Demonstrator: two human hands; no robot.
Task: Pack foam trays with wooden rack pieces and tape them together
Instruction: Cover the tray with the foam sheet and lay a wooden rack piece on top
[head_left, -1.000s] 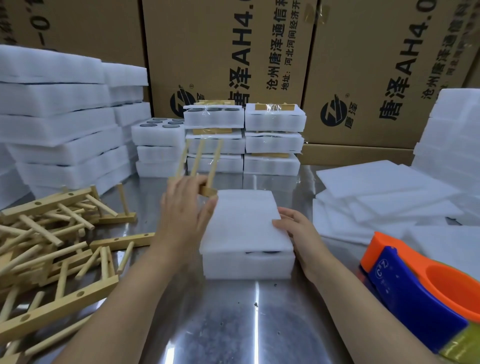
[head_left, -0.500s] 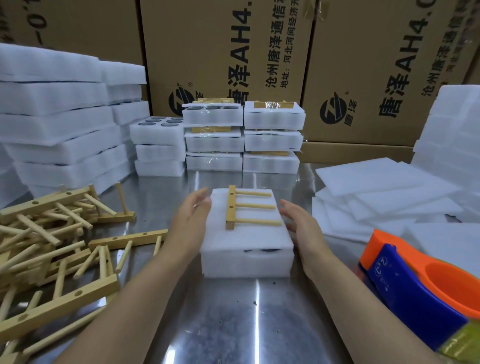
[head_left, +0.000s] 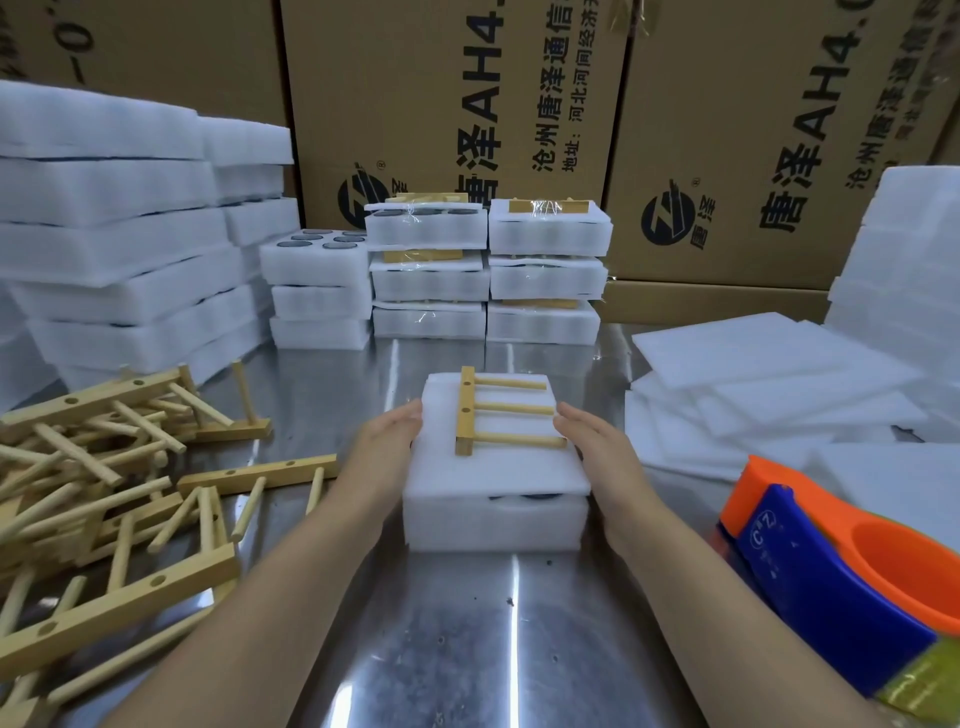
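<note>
Foam tray (head_left: 493, 519) sits mid-table on the steel table (head_left: 467, 639), w/ a thin foam sheet (head_left: 488, 470) laid over it as a lid; the sheet overhangs a bit at the front. One wooden rack piece (head_left: 467, 410) lies flat on the sheet, bar toward 9 o'clock, three dowels pointing to 3 o'clock.

Left hand (head_left: 387, 441) is at 9 o'clock of the tray, fingers straight, flat against the sheet's edge. Right hand (head_left: 597, 452) mirrors it at 3 o'clock, fingers straight, touching the sheet edge by the dowel tips. Hands are apart, one each side, neither curled round anything.

Step, as I read it: this tray is packed, and the hands are squaring up sheet + rack piece before taping. Nxt move prob. needs the right hand on the tape dispenser (head_left: 831, 561) at 4 o'clock while the left hand presses the stack so nothing slides. Tape should run over the rack piece & down both tray walls, like the wrapped packs (head_left: 545, 234) stacked at 12 o'clock. Spare rack pieces (head_left: 104, 467) are heaped at 8–9 o'clock, loose sheets (head_left: 753, 374) at 2 o'clock.
</note>
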